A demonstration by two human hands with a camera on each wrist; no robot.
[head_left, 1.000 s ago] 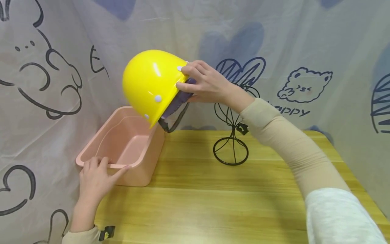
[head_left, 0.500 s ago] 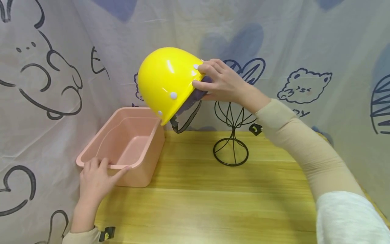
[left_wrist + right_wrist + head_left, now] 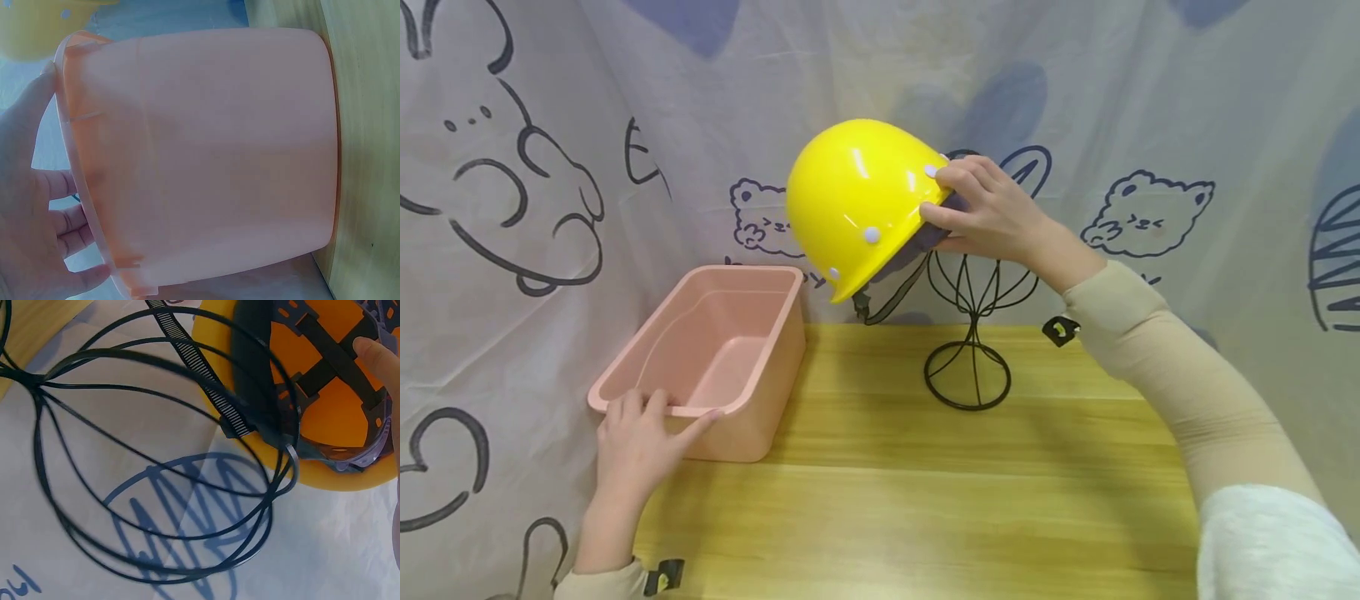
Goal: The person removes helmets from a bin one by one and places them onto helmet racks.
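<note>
My right hand (image 3: 992,204) grips the rim of a yellow hard hat (image 3: 857,200), held tilted in the air. Its dark chin strap (image 3: 898,296) dangles below; the right wrist view shows the black inner webbing (image 3: 337,359) and my thumb inside the shell. Just behind and below the hat stands a black wire head-shaped stand (image 3: 973,308), its top partly covered by the hat and hand. At the left, my left hand (image 3: 636,446) holds the near rim of a pink plastic bin (image 3: 775,358), fingers bent over into it and thumb along the rim.
The wooden table (image 3: 910,500) carries the bin at its back left and the wire stand at its back middle. A pale printed curtain (image 3: 1150,108) hangs close behind the table and along its sides. The bin's visible inside holds nothing.
My right hand has carried the hard hat to the right, from above the bin to beside and in front of the wire stand. The left hand and bin have stayed in place.
</note>
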